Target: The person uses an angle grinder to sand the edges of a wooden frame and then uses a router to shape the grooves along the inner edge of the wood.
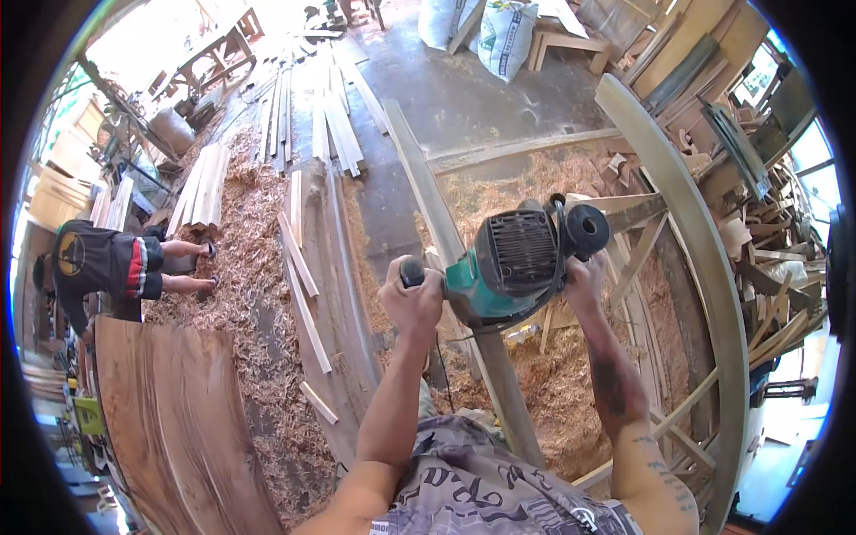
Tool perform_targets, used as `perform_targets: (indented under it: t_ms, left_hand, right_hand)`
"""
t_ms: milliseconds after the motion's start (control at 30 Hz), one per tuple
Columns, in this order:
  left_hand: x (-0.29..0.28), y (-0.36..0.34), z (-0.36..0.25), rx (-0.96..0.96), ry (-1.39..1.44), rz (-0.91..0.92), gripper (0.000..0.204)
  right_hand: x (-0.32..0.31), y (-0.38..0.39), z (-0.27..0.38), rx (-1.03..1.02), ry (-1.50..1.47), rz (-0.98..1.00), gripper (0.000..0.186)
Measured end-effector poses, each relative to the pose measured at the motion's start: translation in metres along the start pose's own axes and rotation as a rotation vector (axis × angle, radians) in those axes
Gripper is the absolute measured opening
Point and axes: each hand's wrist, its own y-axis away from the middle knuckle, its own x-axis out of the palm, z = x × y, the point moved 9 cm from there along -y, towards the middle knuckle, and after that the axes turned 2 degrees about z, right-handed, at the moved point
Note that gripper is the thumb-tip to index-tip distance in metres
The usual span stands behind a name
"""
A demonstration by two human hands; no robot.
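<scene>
Across the shavings-strewn floor (259,294), a long narrow plank (446,241) runs straight away from the person, and everything sits relative to it. On top of the plank, near its close end, rides a green electric planer (513,263), pointing along the plank's length. Left hand (412,299) is wrapped round its rear handle left of the plank, right hand (584,276) clamped on the front knob (586,227).

Concrete floor (464,98), grey, largely covered by wood shavings (241,294) and sawdust. Loose planks (330,125) lie in rows at upper centre. Two white sacks (499,31) stand at the far end. Wide brown slab (169,410) lower left. Offcuts piled against right wall near bright windows (816,169). Strong daylight upper left.
</scene>
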Motion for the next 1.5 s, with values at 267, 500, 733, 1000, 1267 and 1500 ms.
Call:
perform_targets:
  t_ms: [267,500,733,1000,1267,1500]
  left_hand:
    - [0.006,-0.026,0.009,0.144,0.09,0.006,0.01]
    - [0.014,-0.049,0.008,0.082,0.176,0.012,0.01]
    - [0.018,-0.064,0.009,0.051,0.218,0.024,0.01]
    - [0.022,-0.084,0.016,0.021,0.227,0.013,0.01]
    - [0.026,-0.105,0.017,0.048,0.209,0.008,0.012]
    - [0.028,-0.115,0.016,0.019,0.172,0.003,0.013]
  right_hand:
    - [0.017,-0.032,0.008,-0.064,-0.025,0.034,0.022]
    - [0.026,-0.04,-0.012,0.239,-0.382,-0.078,0.012]
    - [0.03,-0.062,0.001,0.015,-0.157,-0.076,0.017]
    - [0.049,-0.072,-0.007,-0.02,-0.113,-0.111,0.019]
    - [0.064,-0.088,-0.03,0.184,-0.296,-0.119,0.014]
    - [0.069,-0.102,-0.014,-0.08,-0.071,-0.128,0.018]
